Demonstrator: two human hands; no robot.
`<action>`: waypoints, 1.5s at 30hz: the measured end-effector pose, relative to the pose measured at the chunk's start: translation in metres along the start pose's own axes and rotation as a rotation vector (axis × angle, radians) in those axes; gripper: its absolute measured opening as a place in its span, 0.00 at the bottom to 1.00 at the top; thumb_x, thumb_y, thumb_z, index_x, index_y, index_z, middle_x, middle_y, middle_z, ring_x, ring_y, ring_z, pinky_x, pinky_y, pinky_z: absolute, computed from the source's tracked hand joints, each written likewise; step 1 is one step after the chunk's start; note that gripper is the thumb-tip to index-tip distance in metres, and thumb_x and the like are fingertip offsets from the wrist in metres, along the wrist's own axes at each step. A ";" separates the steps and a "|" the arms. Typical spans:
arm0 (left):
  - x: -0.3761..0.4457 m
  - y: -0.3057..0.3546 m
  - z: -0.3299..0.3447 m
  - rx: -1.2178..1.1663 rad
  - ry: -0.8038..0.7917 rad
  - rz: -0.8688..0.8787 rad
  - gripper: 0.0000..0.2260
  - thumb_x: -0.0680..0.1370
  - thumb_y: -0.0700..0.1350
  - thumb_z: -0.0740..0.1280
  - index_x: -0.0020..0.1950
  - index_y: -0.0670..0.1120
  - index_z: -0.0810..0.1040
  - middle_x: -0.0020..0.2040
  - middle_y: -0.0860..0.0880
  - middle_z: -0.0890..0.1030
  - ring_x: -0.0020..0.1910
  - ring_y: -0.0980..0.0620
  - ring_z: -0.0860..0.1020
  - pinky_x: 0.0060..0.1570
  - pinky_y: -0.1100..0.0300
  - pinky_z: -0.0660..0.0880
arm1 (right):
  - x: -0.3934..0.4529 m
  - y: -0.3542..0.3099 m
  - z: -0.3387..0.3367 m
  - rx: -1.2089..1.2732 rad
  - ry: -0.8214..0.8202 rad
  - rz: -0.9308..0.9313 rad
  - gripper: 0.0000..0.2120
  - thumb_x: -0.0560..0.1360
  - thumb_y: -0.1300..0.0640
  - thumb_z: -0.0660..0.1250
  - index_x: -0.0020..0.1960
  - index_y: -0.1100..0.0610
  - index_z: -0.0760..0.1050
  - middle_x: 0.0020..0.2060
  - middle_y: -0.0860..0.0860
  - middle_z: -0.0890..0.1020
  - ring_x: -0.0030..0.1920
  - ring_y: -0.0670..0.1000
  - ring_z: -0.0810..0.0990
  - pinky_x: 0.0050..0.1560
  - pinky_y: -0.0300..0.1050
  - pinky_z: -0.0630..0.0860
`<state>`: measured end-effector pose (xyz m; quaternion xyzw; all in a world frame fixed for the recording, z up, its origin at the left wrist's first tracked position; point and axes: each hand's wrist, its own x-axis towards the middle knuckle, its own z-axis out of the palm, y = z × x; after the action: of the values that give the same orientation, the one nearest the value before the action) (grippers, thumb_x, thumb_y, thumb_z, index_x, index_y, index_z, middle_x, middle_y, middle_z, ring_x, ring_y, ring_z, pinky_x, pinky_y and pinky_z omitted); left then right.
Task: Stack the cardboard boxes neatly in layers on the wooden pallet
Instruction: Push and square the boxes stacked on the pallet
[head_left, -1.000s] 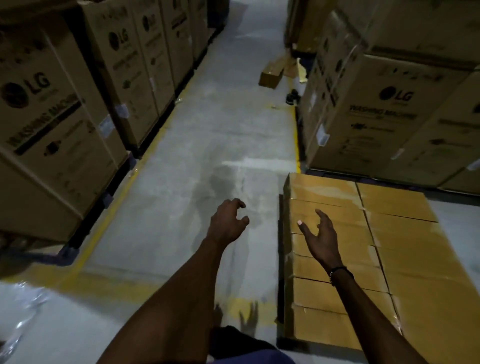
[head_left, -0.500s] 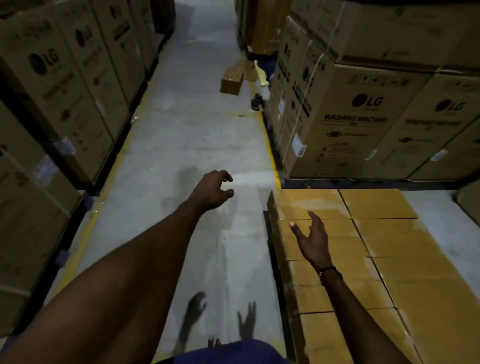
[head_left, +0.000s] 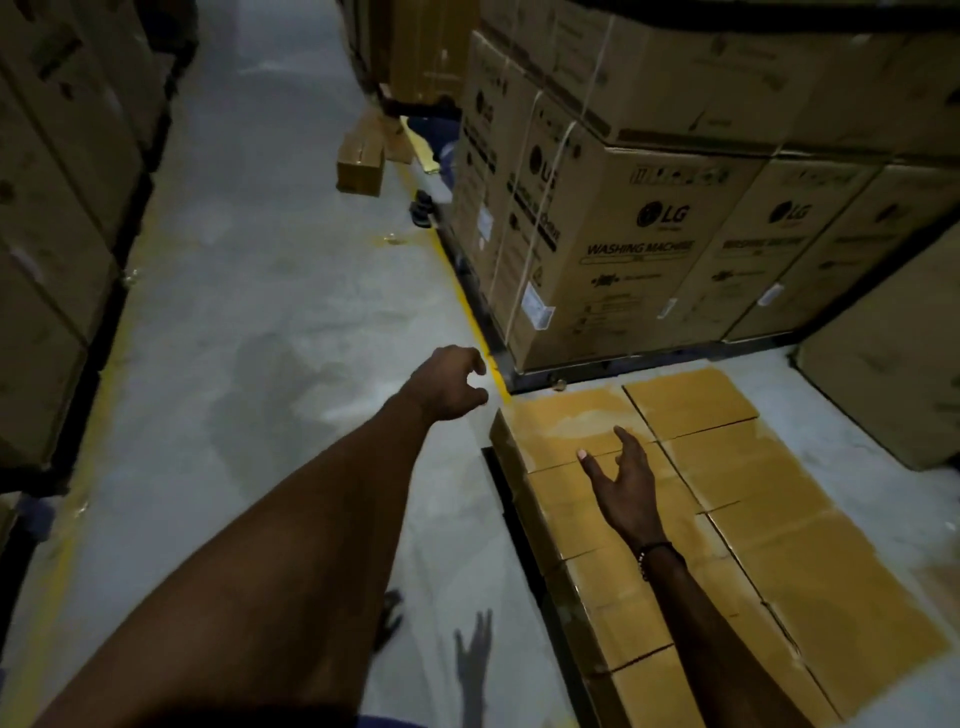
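Both hands are observed to have travelled forward and to the right across the three pictures, with the view turned rightward, so that the low layer of boxes now fills the lower right of the head view. The left hand (head_left: 451, 385) is held out over the concrete floor (head_left: 270, 322), just short of the yellow floor line (head_left: 470, 312); its fingers are loosely curled and nothing is held in them. The right hand (head_left: 623, 480) is extended above the cardboard boxes (head_left: 727, 499), thumb spread and fingers straight, gripping nothing; whether it touches the box tops cannot be told.

The boxes are laid flat in two rows, edges touching, forming one even layer. Only a dark edge (head_left: 506, 499) is visible under the near-left side of that layer; it is judged to be the wooden pallet, though its material cannot be confirmed in this light. No box is being carried at this moment.

A small loose carton (head_left: 361, 163) is noted on the floor further up the aisle, well apart from the layer. Tall washing machine cartons (head_left: 639, 249) stand just behind the layer, and more line the left side of the aisle.

It is judged that one layer is complete or nearly so, that the hands are between loads, and that another box must be fetched before a second layer can be begun
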<state>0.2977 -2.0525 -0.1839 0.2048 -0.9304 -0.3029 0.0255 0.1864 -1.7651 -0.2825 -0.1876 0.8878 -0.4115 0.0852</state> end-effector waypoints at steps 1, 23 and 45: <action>0.009 -0.007 -0.003 -0.006 -0.002 0.003 0.19 0.76 0.48 0.74 0.65 0.45 0.78 0.65 0.41 0.78 0.65 0.42 0.74 0.62 0.51 0.73 | 0.005 -0.006 0.008 0.000 0.020 0.011 0.35 0.79 0.42 0.69 0.80 0.53 0.61 0.78 0.54 0.65 0.75 0.59 0.67 0.72 0.62 0.68; 0.151 -0.083 0.037 -0.321 -0.124 0.146 0.12 0.78 0.45 0.71 0.60 0.47 0.77 0.61 0.44 0.78 0.62 0.43 0.76 0.60 0.45 0.76 | 0.053 -0.083 0.098 -0.021 0.493 0.289 0.38 0.78 0.36 0.67 0.80 0.53 0.60 0.78 0.54 0.65 0.71 0.60 0.72 0.68 0.64 0.73; 0.311 -0.110 0.024 -0.572 -0.281 0.345 0.11 0.77 0.40 0.73 0.58 0.46 0.80 0.58 0.46 0.80 0.56 0.46 0.79 0.54 0.53 0.77 | 0.139 -0.132 0.187 0.005 0.735 0.546 0.39 0.78 0.34 0.67 0.80 0.53 0.60 0.78 0.52 0.66 0.72 0.59 0.71 0.69 0.65 0.72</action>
<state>0.0490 -2.2430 -0.2905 -0.0144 -0.8234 -0.5673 0.0043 0.1506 -2.0293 -0.3024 0.2118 0.8751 -0.4154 -0.1296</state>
